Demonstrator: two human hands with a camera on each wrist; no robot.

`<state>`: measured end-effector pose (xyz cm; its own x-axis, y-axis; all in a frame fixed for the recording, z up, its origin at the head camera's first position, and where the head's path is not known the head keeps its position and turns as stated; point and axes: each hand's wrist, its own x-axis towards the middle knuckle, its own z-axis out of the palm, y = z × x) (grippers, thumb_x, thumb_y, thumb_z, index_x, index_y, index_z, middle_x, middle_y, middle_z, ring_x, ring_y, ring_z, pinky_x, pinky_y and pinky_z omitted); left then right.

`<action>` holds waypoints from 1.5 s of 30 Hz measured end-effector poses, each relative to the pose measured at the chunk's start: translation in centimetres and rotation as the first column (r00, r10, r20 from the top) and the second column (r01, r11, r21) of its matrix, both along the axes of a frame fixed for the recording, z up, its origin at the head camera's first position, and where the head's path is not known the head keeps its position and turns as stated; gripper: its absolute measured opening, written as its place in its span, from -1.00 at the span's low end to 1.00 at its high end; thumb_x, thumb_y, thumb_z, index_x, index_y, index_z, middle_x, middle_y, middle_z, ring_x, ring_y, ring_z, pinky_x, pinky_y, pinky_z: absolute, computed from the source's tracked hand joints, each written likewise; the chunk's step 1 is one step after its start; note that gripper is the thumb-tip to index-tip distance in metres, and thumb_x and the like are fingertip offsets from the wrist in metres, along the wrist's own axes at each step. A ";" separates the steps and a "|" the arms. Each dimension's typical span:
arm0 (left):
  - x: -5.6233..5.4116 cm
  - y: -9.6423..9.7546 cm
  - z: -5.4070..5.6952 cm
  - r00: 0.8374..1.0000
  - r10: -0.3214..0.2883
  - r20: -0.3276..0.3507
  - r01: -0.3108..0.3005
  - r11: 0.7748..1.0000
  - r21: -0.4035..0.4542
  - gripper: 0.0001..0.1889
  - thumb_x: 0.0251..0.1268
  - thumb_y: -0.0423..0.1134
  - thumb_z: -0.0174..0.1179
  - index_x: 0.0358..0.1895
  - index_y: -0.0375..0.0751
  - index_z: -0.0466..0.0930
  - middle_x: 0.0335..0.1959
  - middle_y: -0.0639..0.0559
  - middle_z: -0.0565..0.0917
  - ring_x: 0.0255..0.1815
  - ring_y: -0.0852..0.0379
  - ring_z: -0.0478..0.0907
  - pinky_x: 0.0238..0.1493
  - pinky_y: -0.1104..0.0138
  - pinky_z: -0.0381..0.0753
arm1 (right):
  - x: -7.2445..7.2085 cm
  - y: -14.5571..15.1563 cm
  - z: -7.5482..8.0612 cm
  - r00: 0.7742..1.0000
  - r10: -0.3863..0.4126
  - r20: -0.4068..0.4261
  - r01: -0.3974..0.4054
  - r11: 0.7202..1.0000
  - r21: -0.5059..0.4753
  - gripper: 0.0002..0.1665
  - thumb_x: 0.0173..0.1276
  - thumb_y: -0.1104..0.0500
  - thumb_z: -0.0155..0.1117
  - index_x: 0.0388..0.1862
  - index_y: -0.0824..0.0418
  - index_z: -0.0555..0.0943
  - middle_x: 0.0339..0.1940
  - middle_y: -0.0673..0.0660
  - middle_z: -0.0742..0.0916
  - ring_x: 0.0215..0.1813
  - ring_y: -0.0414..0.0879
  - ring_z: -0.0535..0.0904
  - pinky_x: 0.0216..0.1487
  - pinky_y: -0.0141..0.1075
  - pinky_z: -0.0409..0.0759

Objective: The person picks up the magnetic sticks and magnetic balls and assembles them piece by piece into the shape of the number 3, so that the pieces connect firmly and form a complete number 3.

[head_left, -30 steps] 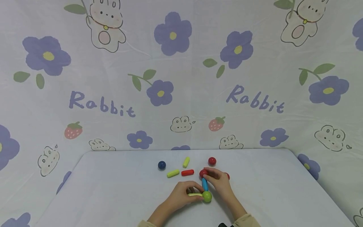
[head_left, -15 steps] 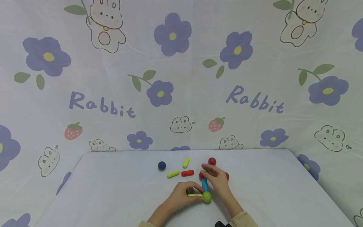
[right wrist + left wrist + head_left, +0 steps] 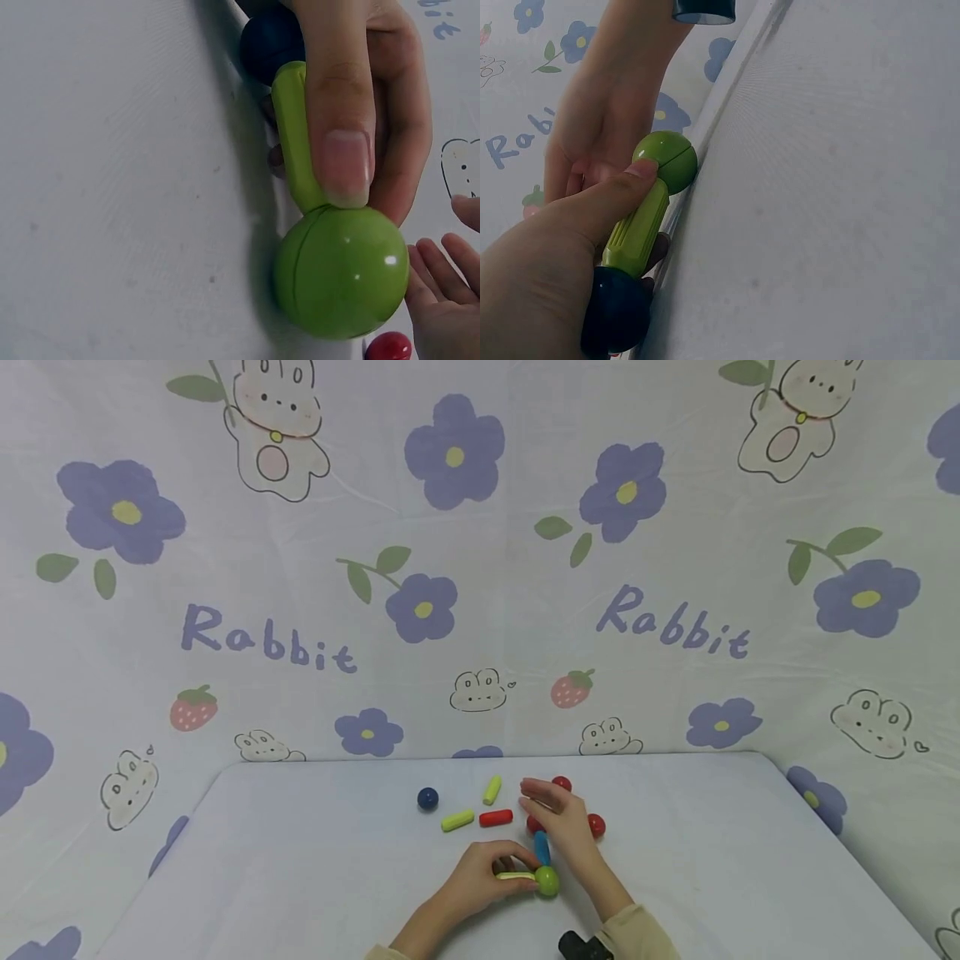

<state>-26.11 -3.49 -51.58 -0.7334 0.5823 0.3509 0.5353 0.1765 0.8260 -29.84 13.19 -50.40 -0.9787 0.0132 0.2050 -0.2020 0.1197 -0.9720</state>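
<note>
In the head view my left hand pinches a yellow-green building rod by the end that joins a green ball. The left wrist view shows a dark blue ball on the rod's other end. From the green ball a blue rod runs away to a red ball, partly covered by my right hand. That hand hovers above this red ball with its fingers extended and holds nothing. Its fingers also show at the right of the right wrist view.
Beyond the hands lie a loose dark blue ball, two yellow-green rods and a red rod. One red ball sits right of my right hand, another red ball behind it. A patterned cloth hangs behind the white table.
My right hand has let go of the red ball at the blue rod's end and moved up and slightly left, fingers extended. The left hand keeps its grip in place.
</note>
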 end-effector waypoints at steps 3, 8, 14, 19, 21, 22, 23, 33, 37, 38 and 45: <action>-0.5 0.1 -0.9 1.000 0.005 0.012 -0.005 1.000 -0.011 -0.77 0.00 -0.22 0.31 -0.20 -0.10 0.62 -0.32 0.10 0.65 -0.36 0.16 0.52 -0.33 0.34 0.54 | -0.2 -0.2 0.2 1.000 0.028 0.002 -0.028 1.000 0.015 -0.60 0.18 0.16 0.28 0.01 0.24 0.54 -0.04 0.15 0.62 0.04 -0.02 0.49 -0.02 -0.27 0.45; -1.3 0.1 -2.3 0.999 0.009 0.035 -0.008 0.999 -0.041 -0.75 0.00 -0.09 0.30 -0.19 0.03 0.62 -0.31 0.24 0.63 -0.35 0.27 0.50 -0.32 0.39 0.52 | -0.8 -0.3 0.5 0.995 0.101 -0.008 -0.100 0.992 0.083 -0.59 0.19 0.16 0.27 0.02 0.26 0.53 -0.05 0.15 0.63 0.02 -0.04 0.51 0.01 -0.20 0.43; -1.7 0.1 -2.7 0.999 -0.003 0.035 0.004 0.999 -0.039 -0.75 0.01 -0.07 0.29 -0.18 0.06 0.62 -0.30 0.27 0.63 -0.33 0.28 0.50 -0.31 0.39 0.52 | -1.5 -0.5 1.0 0.984 0.166 0.058 -0.173 0.973 0.153 -0.58 0.21 0.15 0.25 0.04 0.26 0.51 -0.05 0.15 0.63 0.00 -0.09 0.52 0.01 -0.18 0.43; -1.6 0.0 -2.7 0.999 -0.011 0.032 0.012 0.999 -0.036 -0.75 0.02 -0.08 0.29 -0.18 0.06 0.61 -0.29 0.25 0.63 -0.33 0.26 0.50 -0.32 0.38 0.52 | -2.0 -0.8 1.3 0.971 0.220 0.096 -0.235 0.952 0.198 -0.60 0.22 0.17 0.23 0.04 0.27 0.51 -0.04 0.18 0.61 0.01 -0.04 0.51 0.01 -0.15 0.43; -1.7 0.0 -2.7 1.000 -0.009 0.029 0.010 0.999 -0.036 -0.76 0.02 -0.08 0.29 -0.18 0.06 0.61 -0.29 0.24 0.63 -0.34 0.26 0.50 -0.33 0.38 0.53 | -2.1 -0.9 1.4 0.966 0.238 0.102 -0.255 0.941 0.222 -0.60 0.23 0.17 0.22 0.04 0.28 0.51 -0.04 0.17 0.61 0.01 -0.02 0.51 0.01 -0.14 0.43; -1.7 0.0 -2.7 1.000 -0.007 0.029 0.008 0.999 -0.036 -0.76 0.02 -0.08 0.29 -0.18 0.07 0.61 -0.29 0.24 0.63 -0.34 0.27 0.50 -0.33 0.38 0.53 | -2.3 -0.9 1.4 0.963 0.249 0.100 -0.266 0.935 0.236 -0.60 0.23 0.17 0.22 0.04 0.29 0.51 -0.05 0.17 0.61 0.01 -0.02 0.51 0.01 -0.13 0.43; -1.7 0.0 -2.7 1.000 -0.005 0.027 0.006 0.999 -0.036 -0.76 0.02 -0.08 0.29 -0.19 0.07 0.61 -0.30 0.23 0.63 -0.34 0.27 0.50 -0.33 0.38 0.53 | -2.3 -1.0 1.5 0.960 0.257 0.107 -0.276 0.929 0.246 -0.60 0.23 0.16 0.22 0.03 0.29 0.51 -0.05 0.17 0.62 0.01 -0.02 0.51 0.02 -0.13 0.43; -0.6 0.1 -0.9 1.000 -0.013 0.022 0.013 1.000 0.004 -0.77 0.01 -0.25 0.31 -0.20 -0.16 0.62 -0.31 0.03 0.65 -0.37 0.12 0.54 -0.36 0.33 0.55 | -2.8 -1.6 1.6 0.931 0.324 0.165 -0.363 0.856 0.368 -0.66 0.24 0.17 0.21 -0.02 0.27 0.55 -0.08 0.17 0.63 0.02 0.01 0.50 0.03 -0.02 0.38; 0.1 0.0 0.3 1.000 -0.022 0.015 0.022 1.000 0.005 -0.77 0.02 -0.29 0.30 -0.21 -0.22 0.61 -0.32 -0.03 0.65 -0.37 0.05 0.54 -0.36 0.32 0.55 | -2.9 -1.7 1.6 0.927 0.344 0.150 -0.374 0.815 0.443 -0.67 0.21 0.17 0.24 -0.05 0.26 0.57 -0.10 0.16 0.63 0.00 0.06 0.50 0.00 -0.04 0.42; 0.1 0.0 0.5 1.000 -0.022 0.013 0.022 1.000 0.002 -0.78 0.02 -0.28 0.30 -0.21 -0.22 0.61 -0.32 -0.04 0.65 -0.37 0.04 0.54 -0.36 0.32 0.55 | -2.9 -1.7 1.5 0.926 0.348 0.145 -0.374 0.806 0.459 -0.67 0.20 0.18 0.25 -0.05 0.26 0.57 -0.12 0.16 0.64 -0.02 0.05 0.51 -0.01 -0.06 0.43; 0.2 0.0 0.5 0.999 -0.027 0.026 0.027 1.000 0.009 -0.78 0.03 -0.28 0.30 -0.21 -0.22 0.61 -0.31 -0.04 0.65 -0.34 0.07 0.56 -0.34 0.31 0.55 | -2.8 -1.8 1.2 0.934 0.340 0.112 -0.346 0.778 0.524 -0.68 0.15 0.27 0.28 -0.08 0.26 0.59 -0.18 0.09 0.65 -0.10 -0.04 0.53 -0.05 -0.17 0.48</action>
<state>-25.93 -3.51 -51.06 -0.7261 0.5992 0.3372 0.5183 0.1548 0.8411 -32.60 11.36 -49.20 -0.8999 -0.4303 0.0706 -0.3183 0.5377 -0.7808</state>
